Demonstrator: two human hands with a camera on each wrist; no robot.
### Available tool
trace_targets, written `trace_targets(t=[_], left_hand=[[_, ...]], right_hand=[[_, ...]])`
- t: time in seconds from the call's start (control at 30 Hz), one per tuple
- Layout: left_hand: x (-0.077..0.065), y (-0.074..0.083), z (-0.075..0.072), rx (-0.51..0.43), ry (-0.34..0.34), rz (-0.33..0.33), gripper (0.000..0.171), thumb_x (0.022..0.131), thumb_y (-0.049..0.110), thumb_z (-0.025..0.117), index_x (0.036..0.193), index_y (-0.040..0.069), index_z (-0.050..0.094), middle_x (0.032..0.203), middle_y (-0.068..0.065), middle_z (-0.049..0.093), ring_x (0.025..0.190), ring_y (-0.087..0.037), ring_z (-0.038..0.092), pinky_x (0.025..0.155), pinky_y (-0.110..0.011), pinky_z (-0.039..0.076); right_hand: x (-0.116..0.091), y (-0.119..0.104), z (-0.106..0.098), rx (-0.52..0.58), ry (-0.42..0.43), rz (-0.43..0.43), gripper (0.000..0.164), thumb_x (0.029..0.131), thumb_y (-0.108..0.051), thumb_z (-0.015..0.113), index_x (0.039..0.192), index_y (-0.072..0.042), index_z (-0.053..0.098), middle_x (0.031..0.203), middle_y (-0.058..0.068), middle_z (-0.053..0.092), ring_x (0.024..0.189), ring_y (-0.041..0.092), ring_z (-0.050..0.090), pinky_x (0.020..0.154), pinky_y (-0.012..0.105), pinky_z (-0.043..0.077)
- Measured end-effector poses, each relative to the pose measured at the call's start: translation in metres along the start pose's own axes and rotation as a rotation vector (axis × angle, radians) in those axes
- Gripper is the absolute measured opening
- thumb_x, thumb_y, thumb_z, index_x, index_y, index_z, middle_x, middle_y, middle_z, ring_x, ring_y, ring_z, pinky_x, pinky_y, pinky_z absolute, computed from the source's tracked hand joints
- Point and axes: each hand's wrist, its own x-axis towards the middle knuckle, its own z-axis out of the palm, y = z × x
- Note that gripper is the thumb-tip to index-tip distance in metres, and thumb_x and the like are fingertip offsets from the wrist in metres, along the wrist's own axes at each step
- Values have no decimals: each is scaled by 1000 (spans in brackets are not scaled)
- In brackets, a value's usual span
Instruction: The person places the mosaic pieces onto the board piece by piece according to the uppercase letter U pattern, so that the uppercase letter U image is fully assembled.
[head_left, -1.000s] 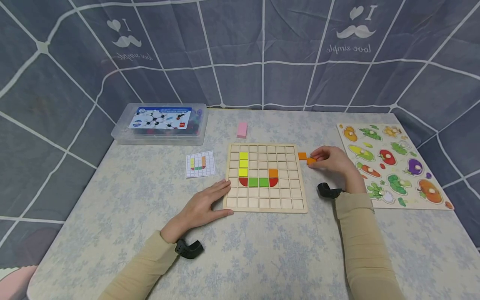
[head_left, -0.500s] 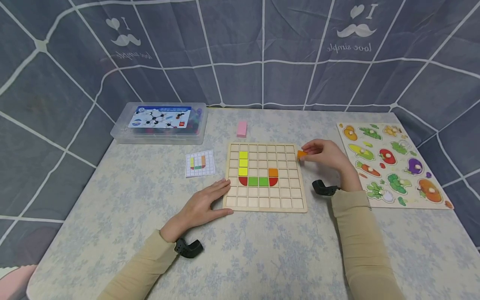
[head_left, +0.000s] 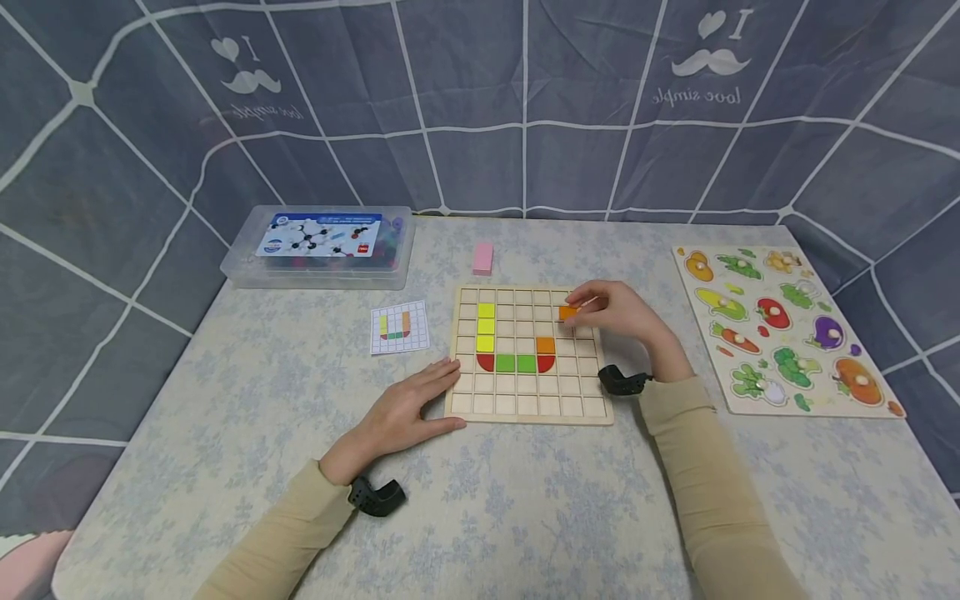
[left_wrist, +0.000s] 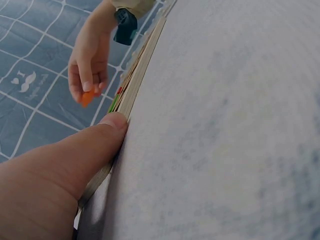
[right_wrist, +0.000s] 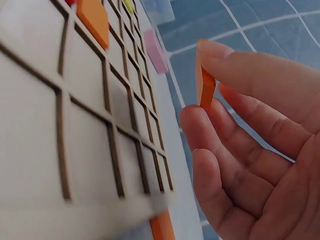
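Observation:
My right hand [head_left: 617, 310] pinches an orange square tile [right_wrist: 204, 82] between thumb and fingertips. It holds the tile above the far right part of a wooden grid board [head_left: 517, 404]. Fingers fairly straight, my left hand [head_left: 401, 414] rests at the board's left side, its thumb touching the near edge. On the board lie a column of yellow tiles [head_left: 486, 326], two green tiles [head_left: 516, 363], two red rounded pieces [head_left: 486, 363] and one orange tile [head_left: 545, 345]. Another orange piece [right_wrist: 162, 227] shows just beyond the board's edge in the right wrist view.
Left of the board lies a pattern card [head_left: 399, 327] printed with a coloured U shape. A clear plastic case [head_left: 322, 271] stands at the back left, and a pink block [head_left: 483, 259] lies behind the board. A vegetable puzzle board [head_left: 787, 333] occupies the right side.
My right hand has picked up an orange tile from right of the board and carried it leftward over the grid. The left hand has stayed in place.

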Motion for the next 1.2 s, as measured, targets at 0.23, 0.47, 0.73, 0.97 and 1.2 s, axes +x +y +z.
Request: trace_targets(t=[0.23, 0.47, 0.73, 0.97, 1.2], left_hand=[[0, -1, 0, -1, -1, 4, 73, 83, 44, 70, 138, 2, 46, 147, -5, 38, 136, -21, 31, 109, -38, 31], [0, -1, 1, 8, 5, 10, 74, 83, 44, 69, 138, 3, 46, 147, -5, 38, 136, -20, 31, 109, -38, 32], [0, -1, 0, 12, 8, 12, 73, 82, 44, 70, 138, 2, 46, 146, -5, 39, 136, -21, 32, 108, -38, 32], [0, 0, -1, 6, 0, 1, 74, 83, 44, 70, 138, 3, 46, 147, -5, 38, 136, -21, 31, 109, -38, 32], [0, 0, 0, 5, -3, -3, 74, 83, 45, 69, 138, 3, 46, 147, -5, 38, 136, -20, 31, 109, -39, 32]], right_hand=[[10, -2, 16, -23, -45, -2, 37, 79, -21, 78, 111, -6, 65, 108, 12, 62, 91, 25, 61, 81, 39, 48], [10, -8, 26, -23, -52, -16, 38, 82, -15, 75, 114, -1, 62, 106, 17, 62, 89, 27, 61, 76, 37, 48], [16, 1, 31, -27, -47, -19, 33, 81, -14, 75, 111, -5, 64, 104, 11, 63, 87, 23, 61, 77, 37, 50], [17, 3, 33, -32, -48, -59, 31, 82, -12, 74, 110, -4, 64, 102, 10, 63, 86, 23, 59, 77, 38, 49], [17, 5, 36, -32, -42, -91, 31, 81, -12, 75, 109, -2, 65, 101, 12, 63, 85, 23, 58, 75, 36, 50]])
